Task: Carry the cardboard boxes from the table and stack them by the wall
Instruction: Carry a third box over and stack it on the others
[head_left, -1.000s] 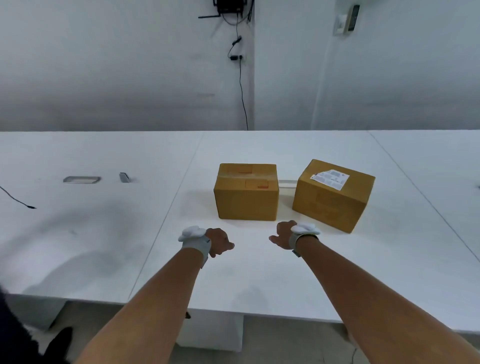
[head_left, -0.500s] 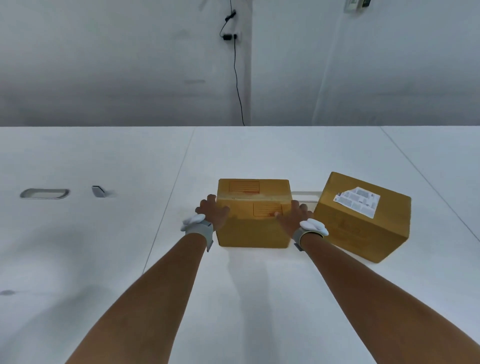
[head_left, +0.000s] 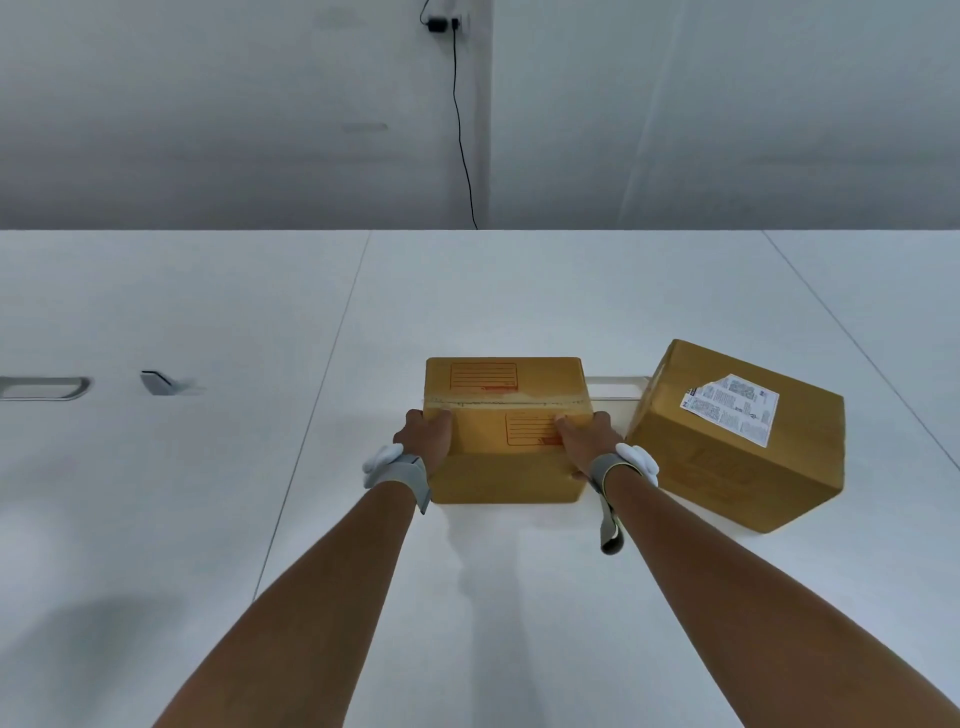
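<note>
— Boxes first: where does the one being handled sit?

— Near cardboard box (head_left: 506, 415) sits on the white table (head_left: 519, 291), square to the viewer, tape seam across its top and two red-lined address panels printed on it. Its base looks to be on the tabletop, though I cannot tell for sure whether it is lifted.

— And the grip?

— Left hand (head_left: 426, 439) is pressed to the box's left side, thumb over the top edge. Right hand (head_left: 584, 441) mirrors it on the right side, thumb lying on the top near the lower red panel. Both are clamped on the box, which lies squarely between them. Each wrist wears a grey strap with a white piece on it.

— What crowds it?

— Second cardboard box (head_left: 737, 441) stands just beside it on the right, turned at an angle, with a torn white shipping label (head_left: 730, 408) on top. Its near corner is close to the right wrist. Between the two boxes, behind, a shallow clear tray (head_left: 615, 387) shows.

— Further out?

— Far left on the table, a grey oval slot (head_left: 44, 388) and a small dark flat piece (head_left: 156, 382). Beyond the table a pale wall (head_left: 208, 104), with a black plug and cable (head_left: 460, 104) hanging down it.
</note>
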